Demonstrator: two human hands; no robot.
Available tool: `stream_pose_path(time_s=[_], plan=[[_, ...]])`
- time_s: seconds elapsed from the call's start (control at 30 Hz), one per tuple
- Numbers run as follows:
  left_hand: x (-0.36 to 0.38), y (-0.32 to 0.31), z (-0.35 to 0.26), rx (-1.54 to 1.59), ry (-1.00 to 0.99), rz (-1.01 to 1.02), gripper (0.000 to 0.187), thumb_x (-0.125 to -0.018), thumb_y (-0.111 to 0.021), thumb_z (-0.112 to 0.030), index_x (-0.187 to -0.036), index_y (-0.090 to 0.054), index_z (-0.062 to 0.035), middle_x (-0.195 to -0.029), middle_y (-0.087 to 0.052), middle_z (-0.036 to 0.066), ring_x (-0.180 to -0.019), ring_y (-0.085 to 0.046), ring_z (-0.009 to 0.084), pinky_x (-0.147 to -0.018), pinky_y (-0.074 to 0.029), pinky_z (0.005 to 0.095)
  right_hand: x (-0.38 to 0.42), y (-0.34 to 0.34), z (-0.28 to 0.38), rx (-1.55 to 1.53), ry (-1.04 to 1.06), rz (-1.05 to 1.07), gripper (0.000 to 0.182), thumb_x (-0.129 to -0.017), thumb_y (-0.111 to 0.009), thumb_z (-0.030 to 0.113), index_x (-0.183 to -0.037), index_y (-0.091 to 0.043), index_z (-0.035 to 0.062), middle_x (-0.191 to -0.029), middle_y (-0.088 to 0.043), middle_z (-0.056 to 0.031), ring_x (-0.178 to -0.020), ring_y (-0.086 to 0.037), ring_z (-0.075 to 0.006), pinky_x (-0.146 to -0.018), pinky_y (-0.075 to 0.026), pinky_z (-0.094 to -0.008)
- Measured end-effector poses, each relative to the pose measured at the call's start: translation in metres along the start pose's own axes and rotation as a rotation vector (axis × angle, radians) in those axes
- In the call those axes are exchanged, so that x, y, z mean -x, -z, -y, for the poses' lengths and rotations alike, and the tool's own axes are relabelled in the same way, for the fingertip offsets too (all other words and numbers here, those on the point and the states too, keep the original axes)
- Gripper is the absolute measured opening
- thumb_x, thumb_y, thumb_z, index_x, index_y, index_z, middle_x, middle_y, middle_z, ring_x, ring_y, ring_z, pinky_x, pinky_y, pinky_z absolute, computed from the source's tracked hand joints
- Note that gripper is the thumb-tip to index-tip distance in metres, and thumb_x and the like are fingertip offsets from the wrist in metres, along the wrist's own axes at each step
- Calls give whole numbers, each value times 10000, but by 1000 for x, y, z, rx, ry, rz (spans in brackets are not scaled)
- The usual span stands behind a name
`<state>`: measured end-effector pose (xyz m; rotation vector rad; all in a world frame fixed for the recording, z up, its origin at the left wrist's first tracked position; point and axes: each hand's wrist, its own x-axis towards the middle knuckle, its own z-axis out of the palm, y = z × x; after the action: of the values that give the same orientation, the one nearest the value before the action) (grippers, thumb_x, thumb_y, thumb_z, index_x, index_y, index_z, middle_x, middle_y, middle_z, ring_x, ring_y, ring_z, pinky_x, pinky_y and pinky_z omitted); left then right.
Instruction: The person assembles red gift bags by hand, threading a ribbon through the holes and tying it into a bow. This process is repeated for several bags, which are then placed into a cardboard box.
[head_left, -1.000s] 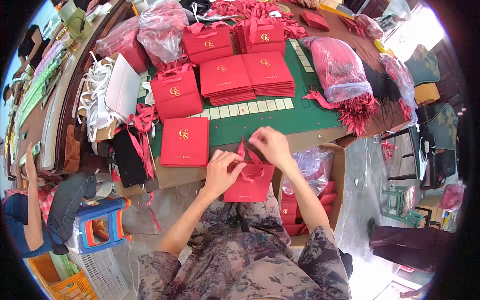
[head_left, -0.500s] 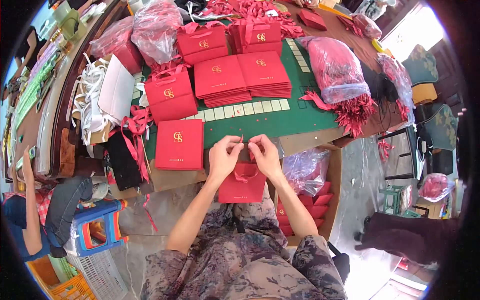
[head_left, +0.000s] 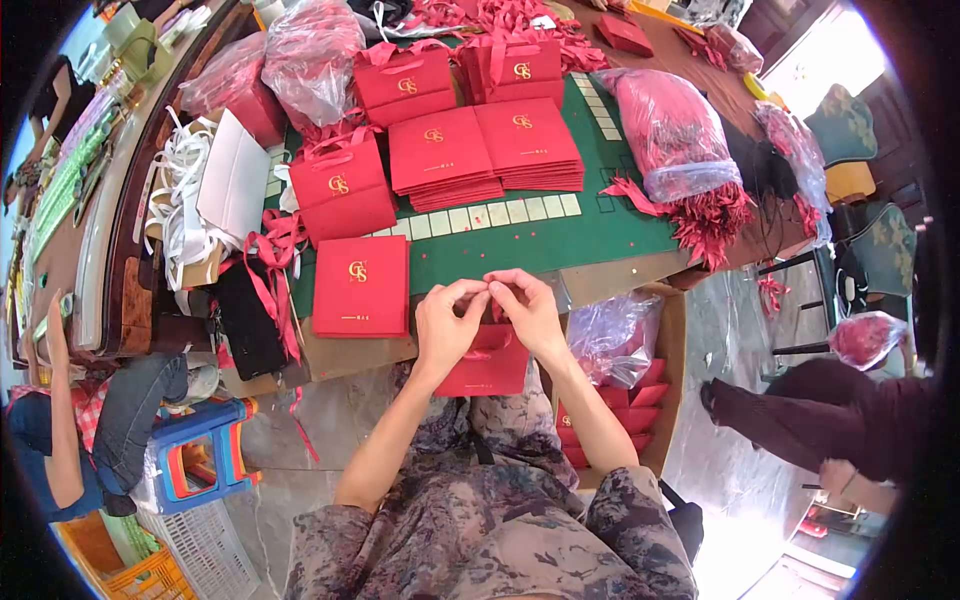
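Note:
My left hand (head_left: 447, 322) and my right hand (head_left: 530, 315) meet at their fingertips just in front of the table edge. Both are closed in a pinch on a thin red ribbon (head_left: 496, 312), mostly hidden by the fingers. Below them a red paper gift bag (head_left: 480, 377) with a ribbon handle hangs or rests over my lap; its upper part is covered by my hands. Left of my hands, a flat stack of red gift bags (head_left: 360, 288) with gold lettering lies at the table edge.
Two piles of flat red bags (head_left: 440, 150) and several bags with ribbon handles fill the green mat (head_left: 560, 240). A plastic sack of red ribbons (head_left: 670, 130) sits right. A carton (head_left: 672, 380) of bags stands by my right knee. People are at the left and right.
My fingertips have come together from slightly apart. The bag below has shifted up a little. At the right, a person in dark trousers has stepped further into view.

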<state>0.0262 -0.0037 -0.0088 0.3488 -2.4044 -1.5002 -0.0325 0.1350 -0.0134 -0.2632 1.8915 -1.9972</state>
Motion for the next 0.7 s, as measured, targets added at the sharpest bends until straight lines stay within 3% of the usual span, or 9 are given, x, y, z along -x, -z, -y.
stream_pose_path(time_s=[0.1,0.13,0.17,0.23,0.27,0.43,0.53,0.6,0.7], plan=[[3,4,5,77,-117,-74,157,-868,-747,-110,-992,-744,-15,-865,-714,93,-758,-693,152,-704,-543,263,2,1,12,-61,20,-20,146,-984,-613,92,-1071,-671,-11,-823,-653,10,-691,-560,-33,-620,-463,-202],[7,12,7,56,-50,-25,372,-838,-785,-137,-1181,-679,-40,-1055,-706,124,-908,-694,182,-800,-548,304,2,3,17,-88,41,-33,132,-986,-611,91,-1058,-666,-4,-802,-636,23,-680,-548,-28,-608,-453,-201],[13,17,7,57,-53,-22,372,-838,-785,-137,-1181,-679,-40,-1055,-706,124,-908,-694,182,-800,-548,304,3,10,20,-46,32,-51,138,-997,-599,101,-1079,-659,8,-869,-636,31,-730,-562,-35,-660,-456,-193],[25,28,-1,288,-27,10,695,-777,-847,-188,-1368,-515,-34,-1180,-671,147,-1028,-675,226,-892,-531,359,3,20,30,-130,25,-78,157,-1006,-596,137,-1090,-655,18,-870,-629,35,-732,-556,-32,-660,-456,-198],[31,37,1,110,-22,118,912,-708,-901,-233,-1434,-394,-13,-1240,-642,171,-1136,-625,252,-990,-479,376,3,26,30,-180,4,-42,176,-1013,-593,166,-1098,-651,23,-877,-624,40,-739,-552,-32,-674,-461,-204],[36,43,-8,41,158,257,871,-709,-892,-225,-1403,-421,8,-1163,-681,181,-1147,-633,288,-955,-495,386,-2,30,39,-214,-23,21,167,-1009,-593,146,-1103,-646,20,-880,-617,46,-770,-543,-27,-711,-457,-197],[29,48,-9,-355,-161,266,789,-771,-841,-178,-1401,-410,21,-1122,-703,168,-1174,-627,296,-943,-498,409,-10,27,48,6,125,-37,144,-1003,-590,121,-1073,-645,8,-885,-606,61,-809,-516,-14,-723,-439,-188],[26,50,-17,-26,-14,347,744,-827,-765,-152,-1420,-357,35,-1205,-642,265,-1178,-611,379,-974,-480,439,-9,30,61,51,164,-45,136,-1002,-589,116,-1063,-649,10,-883,-603,65,-805,-513,-15,-723,-432,-186],[31,52,-38,98,-165,420,749,-840,-745,-141,-1431,-329,56,-1209,-634,275,-1171,-599,405,-992,-470,438,-2,34,81,111,167,-53,121,-997,-592,109,-1043,-657,18,-870,-592,74,-791,-499,-10,-714,-415,-177]])
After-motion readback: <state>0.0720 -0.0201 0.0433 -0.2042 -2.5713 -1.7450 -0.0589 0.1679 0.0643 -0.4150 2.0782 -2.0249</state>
